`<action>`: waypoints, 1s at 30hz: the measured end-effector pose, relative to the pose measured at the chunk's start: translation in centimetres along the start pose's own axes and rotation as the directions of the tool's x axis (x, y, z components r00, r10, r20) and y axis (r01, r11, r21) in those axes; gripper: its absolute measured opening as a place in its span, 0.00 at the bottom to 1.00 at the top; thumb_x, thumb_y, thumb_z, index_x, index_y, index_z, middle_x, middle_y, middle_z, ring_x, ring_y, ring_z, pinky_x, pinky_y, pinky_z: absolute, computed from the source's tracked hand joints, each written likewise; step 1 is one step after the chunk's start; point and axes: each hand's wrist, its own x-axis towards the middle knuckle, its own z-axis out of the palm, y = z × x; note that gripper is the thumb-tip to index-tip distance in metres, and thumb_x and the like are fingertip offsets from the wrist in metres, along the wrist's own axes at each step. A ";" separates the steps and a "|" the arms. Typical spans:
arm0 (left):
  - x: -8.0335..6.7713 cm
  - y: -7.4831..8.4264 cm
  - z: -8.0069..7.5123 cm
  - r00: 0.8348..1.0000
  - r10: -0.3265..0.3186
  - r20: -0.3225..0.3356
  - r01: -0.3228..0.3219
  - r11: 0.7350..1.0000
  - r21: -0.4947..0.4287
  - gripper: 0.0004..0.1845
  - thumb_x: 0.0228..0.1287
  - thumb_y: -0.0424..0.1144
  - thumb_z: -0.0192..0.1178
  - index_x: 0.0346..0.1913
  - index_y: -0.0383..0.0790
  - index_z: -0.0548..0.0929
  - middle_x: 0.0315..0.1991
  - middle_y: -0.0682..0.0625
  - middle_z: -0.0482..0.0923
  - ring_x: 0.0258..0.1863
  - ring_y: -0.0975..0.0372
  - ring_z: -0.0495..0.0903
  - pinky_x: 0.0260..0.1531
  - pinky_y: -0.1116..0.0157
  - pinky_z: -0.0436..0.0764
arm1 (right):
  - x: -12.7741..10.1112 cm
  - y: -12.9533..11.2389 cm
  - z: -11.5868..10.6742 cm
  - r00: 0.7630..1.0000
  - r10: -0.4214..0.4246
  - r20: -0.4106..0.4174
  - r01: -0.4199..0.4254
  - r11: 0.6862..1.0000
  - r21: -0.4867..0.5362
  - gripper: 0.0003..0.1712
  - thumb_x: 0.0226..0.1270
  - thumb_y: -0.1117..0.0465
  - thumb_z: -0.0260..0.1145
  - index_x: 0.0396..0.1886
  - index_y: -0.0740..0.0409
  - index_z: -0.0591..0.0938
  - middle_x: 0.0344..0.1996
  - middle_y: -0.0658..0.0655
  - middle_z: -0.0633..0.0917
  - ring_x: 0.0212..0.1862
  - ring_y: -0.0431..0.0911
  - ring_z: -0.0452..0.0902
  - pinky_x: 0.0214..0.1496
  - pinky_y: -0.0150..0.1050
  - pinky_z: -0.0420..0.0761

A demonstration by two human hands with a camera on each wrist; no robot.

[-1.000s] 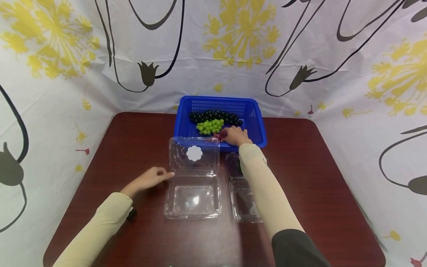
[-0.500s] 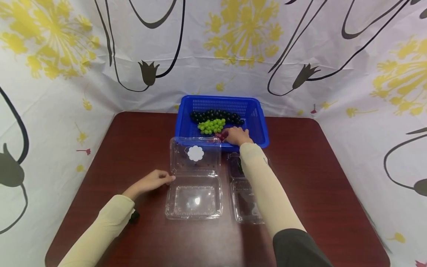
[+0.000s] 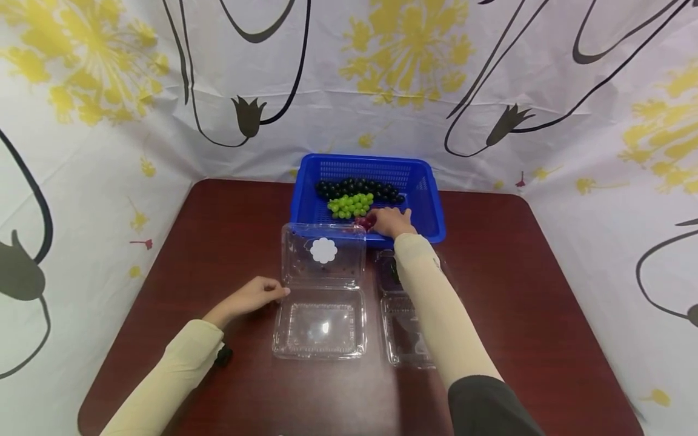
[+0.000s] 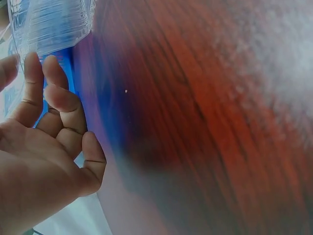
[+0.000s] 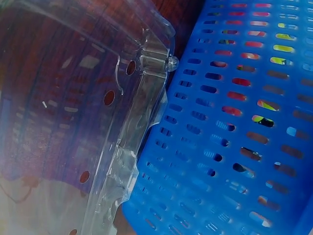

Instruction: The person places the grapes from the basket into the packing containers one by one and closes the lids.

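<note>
A blue basket [image 3: 431,200] at the table's far side holds black grapes [image 3: 354,186], green grapes [image 3: 349,206] and red grapes [image 3: 364,221]. My right hand [image 3: 391,221] reaches into the basket's near side, its fingers curled on the red grapes. An open clear clamshell [image 3: 322,327] lies in front of the basket, with a white flower sticker on its lid [image 3: 324,254]. My left hand [image 3: 256,297] rests on the table with its fingertips at the clamshell's left edge. Those fingers [image 4: 49,127] hang loosely curled and hold nothing. A second open clamshell [image 3: 406,339] lies partly under my right forearm.
The dark red wooden table [image 3: 518,290] is walled in by a floral cloth [image 3: 109,121] at the back and both sides. The right wrist view shows the basket's slotted wall [image 5: 234,147] close against a clamshell's corner [image 5: 98,98].
Both hands stay where they were: the right on the red grapes, the left at the clamshell's edge. Only the head view has shifted slightly.
</note>
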 end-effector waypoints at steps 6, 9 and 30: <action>-0.1 0.1 0.1 1.000 -0.004 -0.023 0.004 1.000 -0.026 0.19 0.69 0.50 0.57 0.28 0.38 0.79 0.20 0.49 0.71 0.20 0.63 0.64 0.22 0.67 0.67 | 0.1 0.0 0.0 1.000 0.000 -0.028 -0.002 0.998 -0.055 0.23 0.68 0.52 0.62 0.62 0.48 0.75 0.61 0.59 0.77 0.67 0.61 0.63 0.70 0.69 0.40; -0.1 0.1 0.2 1.000 -0.013 -0.026 0.012 0.999 -0.039 0.19 0.68 0.50 0.57 0.27 0.38 0.79 0.22 0.47 0.73 0.20 0.63 0.64 0.23 0.67 0.67 | 0.2 -0.1 0.1 0.999 0.009 -0.031 -0.011 0.998 -0.063 0.21 0.68 0.52 0.62 0.59 0.49 0.77 0.59 0.59 0.79 0.65 0.61 0.66 0.70 0.69 0.41; -0.1 -0.1 0.2 1.000 0.006 -0.005 -0.006 0.999 -0.050 0.19 0.69 0.50 0.57 0.28 0.37 0.79 0.18 0.49 0.68 0.19 0.63 0.64 0.21 0.67 0.67 | 0.6 -0.1 0.6 0.999 0.020 -0.025 -0.023 0.995 -0.095 0.20 0.67 0.51 0.63 0.57 0.50 0.80 0.53 0.57 0.84 0.59 0.56 0.75 0.70 0.69 0.44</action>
